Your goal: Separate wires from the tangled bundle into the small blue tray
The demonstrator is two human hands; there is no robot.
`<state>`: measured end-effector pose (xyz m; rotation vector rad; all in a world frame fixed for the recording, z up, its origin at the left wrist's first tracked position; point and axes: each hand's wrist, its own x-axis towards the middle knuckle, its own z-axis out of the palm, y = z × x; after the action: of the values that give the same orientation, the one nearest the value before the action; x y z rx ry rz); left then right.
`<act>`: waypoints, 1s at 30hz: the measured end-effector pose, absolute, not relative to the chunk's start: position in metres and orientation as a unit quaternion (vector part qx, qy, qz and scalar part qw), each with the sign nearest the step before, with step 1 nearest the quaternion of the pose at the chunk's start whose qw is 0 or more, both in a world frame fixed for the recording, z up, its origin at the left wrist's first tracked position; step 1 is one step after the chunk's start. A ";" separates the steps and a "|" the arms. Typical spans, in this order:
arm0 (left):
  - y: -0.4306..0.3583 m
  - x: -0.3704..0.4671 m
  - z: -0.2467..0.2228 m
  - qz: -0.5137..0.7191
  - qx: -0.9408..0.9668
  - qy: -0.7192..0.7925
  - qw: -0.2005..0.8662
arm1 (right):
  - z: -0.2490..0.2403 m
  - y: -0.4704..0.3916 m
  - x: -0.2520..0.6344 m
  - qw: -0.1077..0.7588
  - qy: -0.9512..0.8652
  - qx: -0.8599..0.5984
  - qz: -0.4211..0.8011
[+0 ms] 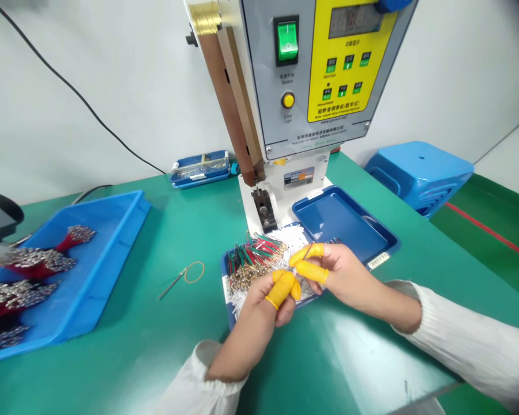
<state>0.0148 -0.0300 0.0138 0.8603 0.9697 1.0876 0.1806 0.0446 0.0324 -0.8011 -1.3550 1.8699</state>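
Observation:
My left hand (pixel 281 291), with yellow finger cots on thumb and finger, is closed in a pinch over the front of a blue tray (pixel 225 282). My right hand (pixel 318 265), also in yellow finger cots, pinches close beside it, the fingertips of both nearly touching. Whatever lies between the fingers is too small to make out. Beneath the hands the tray holds a pile of red and green wires (pixel 259 251) with metal ends and many white pieces (pixel 292 236). Just behind stands the crimping machine (pixel 259 115), its black die block (pixel 263 210) near the wires.
A second blue tray (pixel 350 222) lies right of the machine. On the left, a large blue bin (pixel 108 271) holds bundled wires. A loose wire (pixel 172 285) and a yellow ring (pixel 194 272) lie on the green table. A small tray (pixel 201 170) sits behind; a blue stool (pixel 419 173) stands right.

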 end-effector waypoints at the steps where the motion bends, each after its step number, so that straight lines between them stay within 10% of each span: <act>1: -0.030 0.015 0.015 0.484 0.375 0.427 0.666 | 0.033 0.044 0.180 0.350 -0.518 -0.320 0.712; 30: -0.028 0.014 0.024 0.403 0.557 0.506 0.521 | 0.031 0.041 0.184 0.383 -0.570 -0.276 0.672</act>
<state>0.0138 -0.0284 0.0239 1.3351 1.2124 0.9647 0.1836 0.0406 0.0308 -0.7030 -1.4543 1.7141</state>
